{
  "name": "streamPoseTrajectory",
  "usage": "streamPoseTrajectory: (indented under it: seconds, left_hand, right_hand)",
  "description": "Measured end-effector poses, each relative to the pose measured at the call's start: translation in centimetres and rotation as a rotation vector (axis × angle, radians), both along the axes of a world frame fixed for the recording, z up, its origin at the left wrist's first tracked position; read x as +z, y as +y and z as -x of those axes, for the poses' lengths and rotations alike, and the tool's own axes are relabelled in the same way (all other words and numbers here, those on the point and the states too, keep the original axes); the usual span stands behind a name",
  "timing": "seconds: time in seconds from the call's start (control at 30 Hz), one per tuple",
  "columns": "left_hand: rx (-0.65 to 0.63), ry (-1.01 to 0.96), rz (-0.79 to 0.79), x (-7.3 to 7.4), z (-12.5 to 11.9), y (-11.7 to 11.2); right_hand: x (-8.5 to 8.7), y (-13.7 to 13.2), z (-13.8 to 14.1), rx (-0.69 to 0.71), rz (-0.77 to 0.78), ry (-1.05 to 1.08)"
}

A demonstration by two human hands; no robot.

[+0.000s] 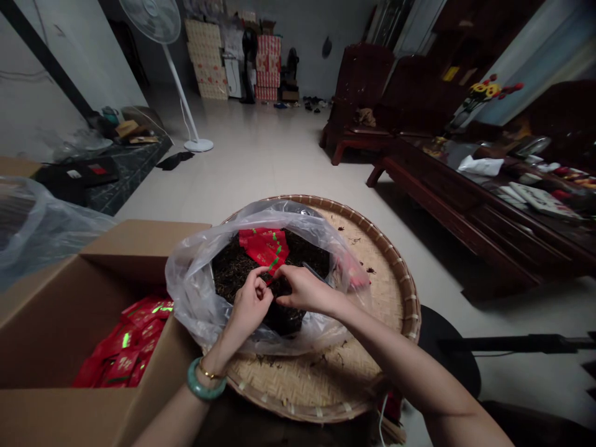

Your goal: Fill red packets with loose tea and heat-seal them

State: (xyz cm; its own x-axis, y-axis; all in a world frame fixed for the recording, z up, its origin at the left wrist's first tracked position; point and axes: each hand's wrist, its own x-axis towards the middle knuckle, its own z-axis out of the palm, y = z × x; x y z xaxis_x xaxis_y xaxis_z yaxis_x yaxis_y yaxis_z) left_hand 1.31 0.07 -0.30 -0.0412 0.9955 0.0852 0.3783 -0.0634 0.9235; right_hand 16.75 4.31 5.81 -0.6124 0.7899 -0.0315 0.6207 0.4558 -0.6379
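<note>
Left hand [251, 303] and right hand [305, 289] are sitting at the red packet's [266, 247] lower edge, centre frame — fingers looking curled, can't tell if gripping. Working low over the plastic bag [184, 273] should be catching spills.

A white pedestal fan [176, 79] is pictured on the pale floor [246, 162] at far left, to the right of a dark ledge [133, 156] that is crowded with odds and ends. Cream cartons [205, 59] and red-and-white cartons [269, 67] are stacked by the far wall, with a black fan [249, 65] placed between them and shoes [315, 103] scattered to their right. At right, dark wooden chairs [361, 84] are ranged beyond a long wooden table [428, 189], where a crumpled white item [480, 165] is seen among clutter near yellow and red flowers [487, 92].
</note>
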Motion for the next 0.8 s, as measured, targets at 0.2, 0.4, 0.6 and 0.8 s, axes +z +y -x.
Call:
streamPoseTrajectory:
  seconds: [0.2, 0.4, 0.6, 0.8]
  left_hand:
    - [0.046, -0.075, 0.012, 0.5, 0.5, 0.1]
    - [0.015, -0.016, -0.012, 0.9, -0.1, -0.6]
    - [0.050, 0.000, -0.034, 0.4, -0.1, -0.6]
    - [0.121, -0.140, 0.028, 0.4, 0.6, 0.0]
  right_hand:
    - [-0.4, -0.1, -0.3, 0.121, -0.094, 0.029]
    - [0.5, -0.5, 0.4, 0.116, -0.127, -0.208]
    - [0.8, -0.9, 0.9, -0.061, -0.097, -0.051]
    - [0.8, -2.0, 0.2, 0.030, -0.232, 0.021]
